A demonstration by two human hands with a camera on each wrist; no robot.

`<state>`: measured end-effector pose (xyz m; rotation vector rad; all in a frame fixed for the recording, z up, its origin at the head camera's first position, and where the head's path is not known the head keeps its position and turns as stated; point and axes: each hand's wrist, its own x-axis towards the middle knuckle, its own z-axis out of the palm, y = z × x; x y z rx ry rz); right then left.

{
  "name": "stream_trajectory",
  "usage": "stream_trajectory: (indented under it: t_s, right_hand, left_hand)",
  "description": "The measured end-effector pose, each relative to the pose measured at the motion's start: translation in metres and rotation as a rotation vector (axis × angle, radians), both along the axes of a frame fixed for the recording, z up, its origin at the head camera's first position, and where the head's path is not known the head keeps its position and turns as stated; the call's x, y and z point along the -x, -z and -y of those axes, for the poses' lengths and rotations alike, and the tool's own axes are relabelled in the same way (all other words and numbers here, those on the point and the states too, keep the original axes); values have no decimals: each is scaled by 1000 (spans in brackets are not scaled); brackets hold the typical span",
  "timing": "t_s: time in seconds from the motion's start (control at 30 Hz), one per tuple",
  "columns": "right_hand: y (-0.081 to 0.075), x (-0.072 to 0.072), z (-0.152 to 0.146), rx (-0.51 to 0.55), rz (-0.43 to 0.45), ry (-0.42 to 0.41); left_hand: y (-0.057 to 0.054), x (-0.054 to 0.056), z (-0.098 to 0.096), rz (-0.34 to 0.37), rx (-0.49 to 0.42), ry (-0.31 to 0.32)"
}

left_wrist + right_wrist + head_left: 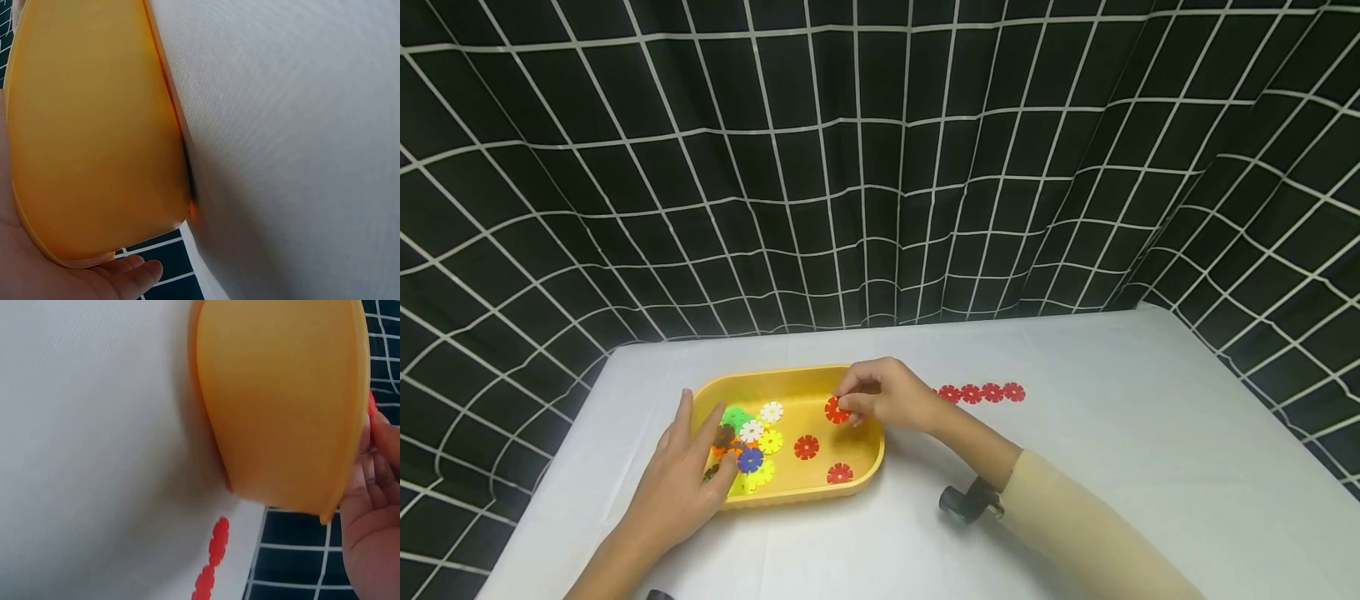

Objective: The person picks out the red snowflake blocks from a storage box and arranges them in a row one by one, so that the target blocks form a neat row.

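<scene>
My right hand (895, 398) pinches a red snowflake disc (835, 410) between thumb and fingers, over the right end of a yellow plastic tray (790, 497). In the right wrist view only a sliver of that red disc (372, 403) shows beyond the tray wall. My left hand (677, 483) lies at the tray's left end, fingers spread and fairly straight, partly over a pile of mixed discs. Among these are a blue disc (749, 459), a white disc (751, 431) and a yellow disc (770, 442). Two loose red discs, one mid-tray (807, 447) and one nearer (839, 473), lie apart from the pile.
A row of red discs (992, 392) lies on the white tablecloth (1120, 417) right of the tray, its left end hidden by my right hand. Behind the table hangs a black curtain (880, 167) with white grid lines. A dark wrist-camera mount (962, 502) sits below my right wrist.
</scene>
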<state>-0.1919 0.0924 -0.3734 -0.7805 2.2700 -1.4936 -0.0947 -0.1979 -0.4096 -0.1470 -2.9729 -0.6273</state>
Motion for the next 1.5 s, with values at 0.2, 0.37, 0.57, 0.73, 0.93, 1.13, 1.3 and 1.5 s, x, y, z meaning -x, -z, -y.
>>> stream_trajectory:
  t_s: [0.2,0.37,0.57,0.73,0.93,1.13,1.3,1.5]
  right_hand:
    - [-2,2,-15,19,-1,21]
    - [-3,4,-28,-1,7,42]
    - [0,5,-48,-20,-12,60]
    - [6,6,-67,-51,-6,101]
    - [13,6,-92,-93,11,129]
    - [19,9,-119,-98,9,165]
    - [23,13,-139,-136,-14,203]
    - [23,17,-160,-212,-39,262]
  left_hand:
    - [0,1,0,-6,5,-2]
    - [0,1,-1,1,9,-5]
    - [-1,0,-1,9,8,-9]
    - [0,0,0,4,0,-1]
    - [0,0,-1,3,5,2]
    - [0,-1,0,-8,4,8]
    - [1,-1,1,-13,-1,10]
    - [1,-1,0,-10,-1,5]
